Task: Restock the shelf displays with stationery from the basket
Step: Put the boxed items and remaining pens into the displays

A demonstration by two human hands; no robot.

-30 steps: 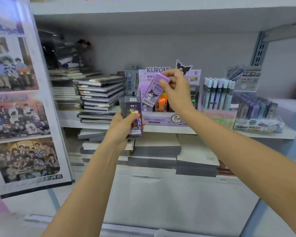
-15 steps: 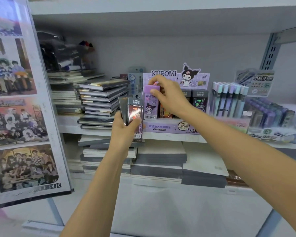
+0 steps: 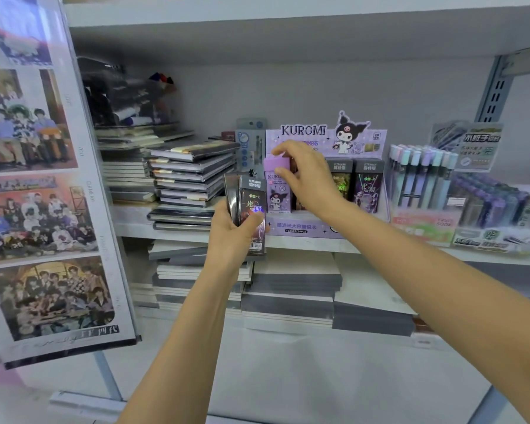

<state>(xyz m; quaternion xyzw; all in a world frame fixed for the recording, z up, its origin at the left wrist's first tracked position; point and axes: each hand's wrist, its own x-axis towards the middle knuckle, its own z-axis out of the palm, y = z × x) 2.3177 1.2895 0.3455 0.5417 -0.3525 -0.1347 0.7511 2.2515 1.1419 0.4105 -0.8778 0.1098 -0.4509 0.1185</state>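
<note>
My right hand (image 3: 306, 179) pinches the top of a purple Kuromi pack (image 3: 275, 191), which stands upright in the left slot of the purple Kuromi display box (image 3: 306, 228) on the middle shelf. Dark Ultraman packs (image 3: 368, 186) stand in the slots to the right. My left hand (image 3: 230, 234) grips a small stack of dark Ultraman packs (image 3: 248, 206) just in front of the box's left end. The basket is out of view.
Stacks of notebooks (image 3: 190, 179) lie left of the display box, more stacks (image 3: 291, 286) on the shelf below. Pastel pens (image 3: 419, 179) and a second display box (image 3: 496, 206) stand at the right. A poster board (image 3: 43, 194) stands at the far left.
My right hand brought the tilted purple pack down and set it upright in the box's left slot. My left hand stayed in front of the box with its packs.
</note>
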